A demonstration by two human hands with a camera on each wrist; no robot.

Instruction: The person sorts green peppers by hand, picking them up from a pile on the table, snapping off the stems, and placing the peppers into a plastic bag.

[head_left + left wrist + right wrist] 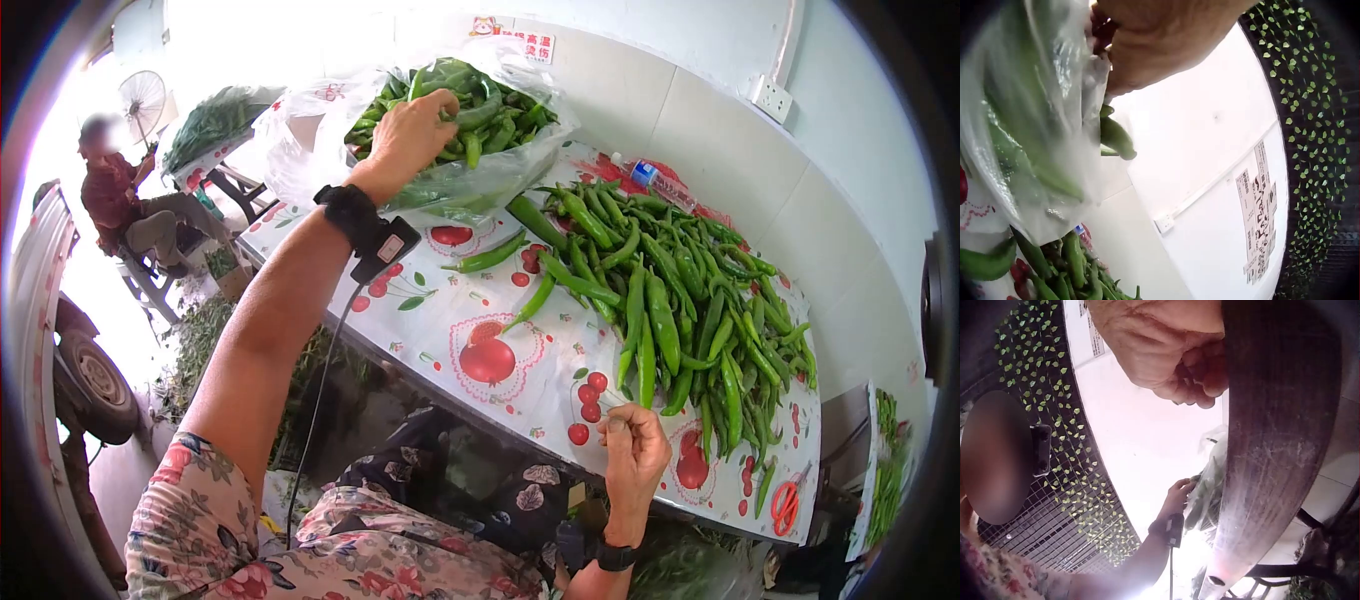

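Green chili peppers fill a clear plastic bag at the back of the table. My left hand reaches over the bag's opening, fingers curled down among the peppers. In the left wrist view, the bag's wall partly hides that hand, and a pepper shows below it. At the table's front edge my right hand has its fingers loosely curled, close to the loose pile of long green chili peppers. No held item shows in the right wrist view of this hand.
Orange-handled scissors lie at the table's right end. A plastic bottle and red netting lie behind the pile, by the tiled wall. Beyond the table's left end, a person sits beside another table bearing greens.
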